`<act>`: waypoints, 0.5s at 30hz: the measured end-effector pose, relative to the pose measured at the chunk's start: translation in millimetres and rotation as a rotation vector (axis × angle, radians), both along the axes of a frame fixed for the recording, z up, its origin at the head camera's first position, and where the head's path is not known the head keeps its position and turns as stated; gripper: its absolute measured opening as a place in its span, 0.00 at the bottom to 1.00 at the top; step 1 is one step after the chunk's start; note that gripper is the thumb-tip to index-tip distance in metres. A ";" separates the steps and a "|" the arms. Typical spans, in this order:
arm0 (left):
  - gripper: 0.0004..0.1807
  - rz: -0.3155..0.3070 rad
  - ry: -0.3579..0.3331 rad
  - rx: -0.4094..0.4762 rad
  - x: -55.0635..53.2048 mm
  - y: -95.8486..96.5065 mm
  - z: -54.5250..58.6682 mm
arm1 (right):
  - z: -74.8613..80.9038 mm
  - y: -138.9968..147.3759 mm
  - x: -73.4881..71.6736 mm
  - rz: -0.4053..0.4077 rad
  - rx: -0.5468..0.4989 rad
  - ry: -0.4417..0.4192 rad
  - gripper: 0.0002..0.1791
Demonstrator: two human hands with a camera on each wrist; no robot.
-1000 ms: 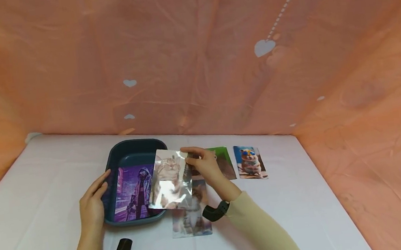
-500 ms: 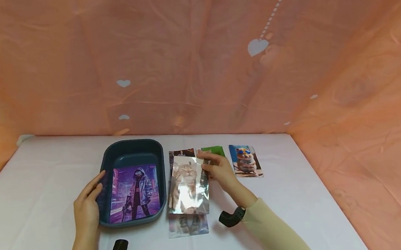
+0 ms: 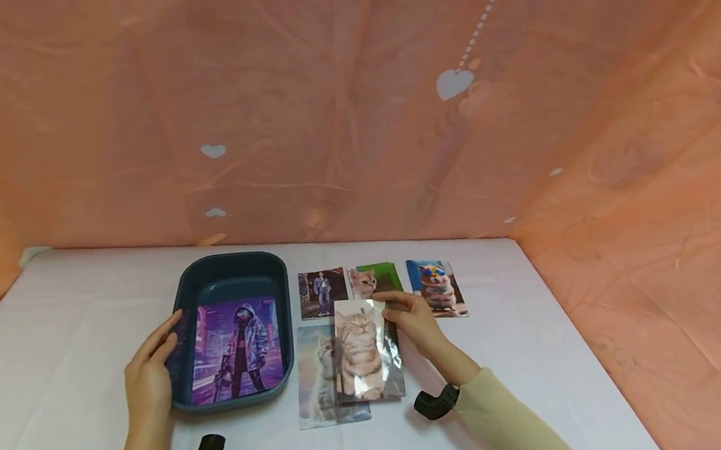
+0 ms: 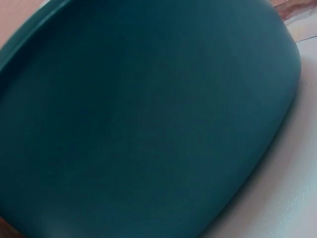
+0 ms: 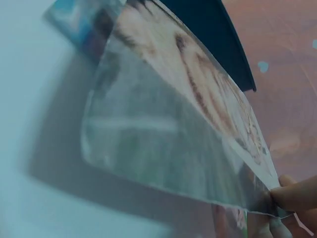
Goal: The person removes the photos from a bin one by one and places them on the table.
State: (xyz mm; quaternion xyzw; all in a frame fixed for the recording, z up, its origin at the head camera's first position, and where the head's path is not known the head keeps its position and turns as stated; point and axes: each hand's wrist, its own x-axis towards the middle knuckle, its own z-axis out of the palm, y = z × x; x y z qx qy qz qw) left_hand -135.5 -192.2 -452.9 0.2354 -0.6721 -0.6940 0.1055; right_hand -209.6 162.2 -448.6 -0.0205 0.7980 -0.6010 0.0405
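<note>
My right hand (image 3: 415,322) pinches the upper right edge of a glossy photo card of a tan cat (image 3: 357,357). In the right wrist view this cat card (image 5: 198,84) is tilted, one corner raised off the table. Partly beneath it in the head view lies a grey kitten card (image 3: 314,384). My left hand (image 3: 148,376) rests against the left side of a dark teal tray (image 3: 226,262), fingers extended along its wall. Inside the tray lies a purple picture card of a hooded figure (image 3: 248,347). The tray wall (image 4: 148,119) fills most of the left wrist view.
Behind the held card lie a card with a standing person (image 3: 323,291) and a kitten card with a green edge (image 3: 366,279). Farther right is a hamster card (image 3: 437,284). An orange cloth backdrop (image 3: 322,112) stands behind the white tabletop (image 3: 513,355).
My right hand has carried the cat card rightward and nearer, from over the tray's right edge to over the grey kitten card. My left hand stays at the tray.
</note>
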 end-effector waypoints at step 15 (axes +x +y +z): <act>0.21 0.014 -0.001 0.018 -0.1 0.4 -0.9 | -14.8 32.6 11.7 -0.060 0.119 0.004 0.16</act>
